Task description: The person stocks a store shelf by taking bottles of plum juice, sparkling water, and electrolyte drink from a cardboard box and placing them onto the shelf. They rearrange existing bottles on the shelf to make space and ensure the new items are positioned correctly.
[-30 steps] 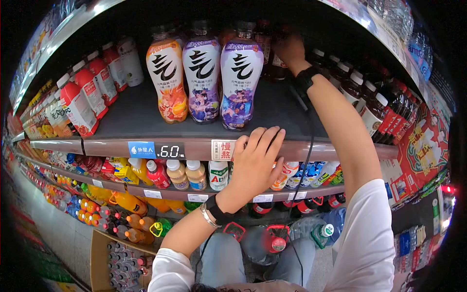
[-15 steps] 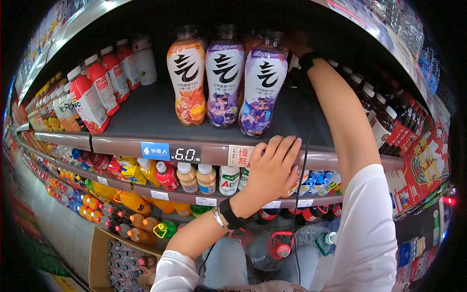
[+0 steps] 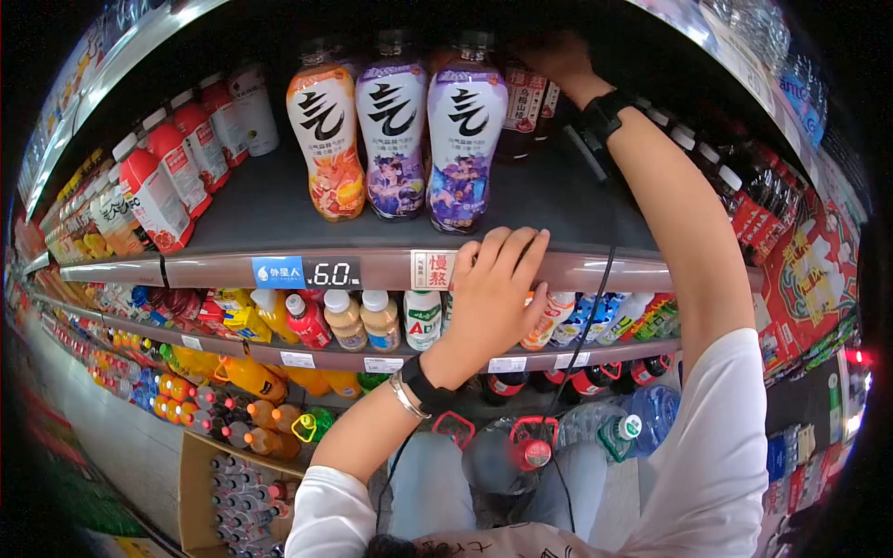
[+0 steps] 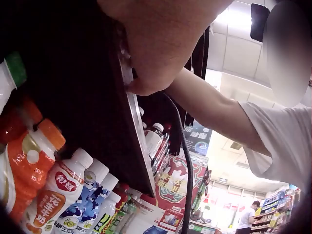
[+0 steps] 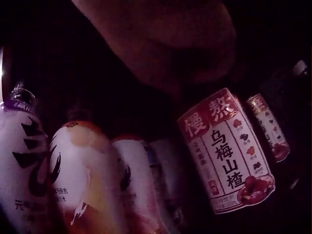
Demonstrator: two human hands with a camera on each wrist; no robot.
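Observation:
My right hand reaches deep into the dark shelf, over the top of a dark plum drink bottle with a red and white label. In the right wrist view the hand grips that bottle's top, just above its label; its cap is hidden. A second bottle with the same label stands close behind. Left of it, three soda bottles with orange and purple labels, the nearest a purple one, stand in front. My left hand rests on the shelf's front edge, fingers extended over it.
Red-labelled juice bottles line the shelf's left side, dark bottles its right. A black cable hangs before the shelf edge. Lower shelves hold several drinks, and large water bottles stand near the knees.
The view swung right and then back left. My right hand stays deep in the shelf, and the plum drink bottle's label beneath it now shows plainly. My left hand stays on the shelf edge.

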